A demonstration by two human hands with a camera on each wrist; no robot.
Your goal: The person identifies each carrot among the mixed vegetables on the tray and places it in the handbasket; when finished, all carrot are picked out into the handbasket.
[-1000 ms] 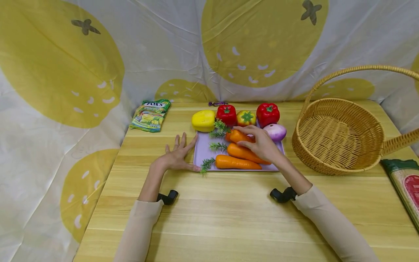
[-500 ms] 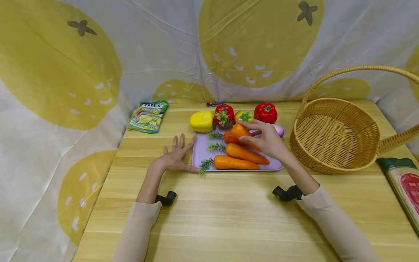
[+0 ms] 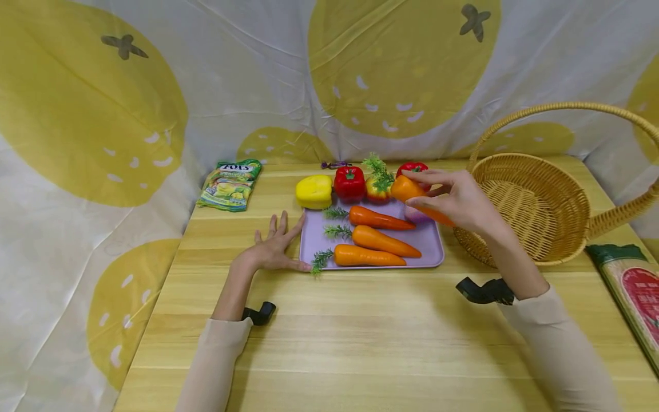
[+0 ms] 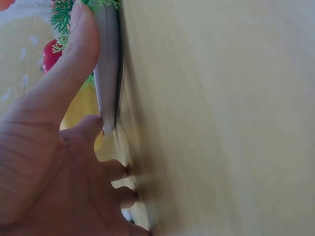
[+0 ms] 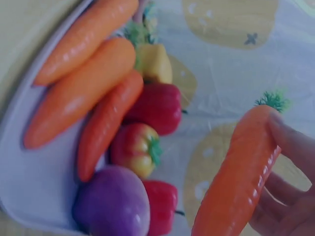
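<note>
The right hand (image 3: 463, 200) grasps a carrot (image 3: 407, 187) near its leafy end, holding it in the air over the far right part of a lilac tray (image 3: 312, 232), near a wicker basket (image 3: 558, 194). The left hand (image 3: 273, 249) grasps nothing: its fingers are spread, with thumb and index finger touching the tray's left side and other fingertips on the bench (image 3: 350, 337). Three more carrots (image 3: 386, 241) lie side by side on the tray, leaves toward the left. Along its far edge sit a yellow pepper (image 3: 314, 193), two red peppers (image 3: 350, 183) and a red-and-yellow fruit (image 5: 133, 147); a purple vegetable (image 5: 113, 201) sits at the right end.
</note>
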